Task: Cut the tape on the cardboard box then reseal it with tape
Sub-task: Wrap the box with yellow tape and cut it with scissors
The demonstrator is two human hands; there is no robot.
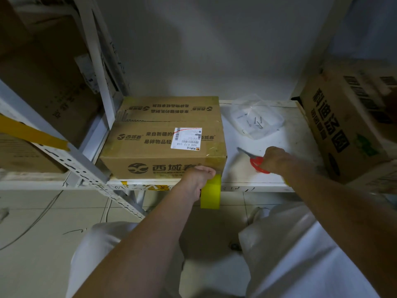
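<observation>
Gripping red-handled scissors (256, 161), right hand (274, 159) sits right of the cardboard box (163, 136), blades pointing toward it; left hand (198, 177) holds yellow tape roll (211, 193) at the near corner.

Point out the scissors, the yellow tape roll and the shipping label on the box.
scissors (256, 161): head view, on the red handle beside the right hand.
yellow tape roll (211, 193): head view, on its outer yellow face below the left hand.
shipping label (186, 138): head view, on the white sticker's middle.

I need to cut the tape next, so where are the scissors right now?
In the head view, the red-handled scissors are in the right hand, over the white shelf just right of the cardboard box.
</observation>
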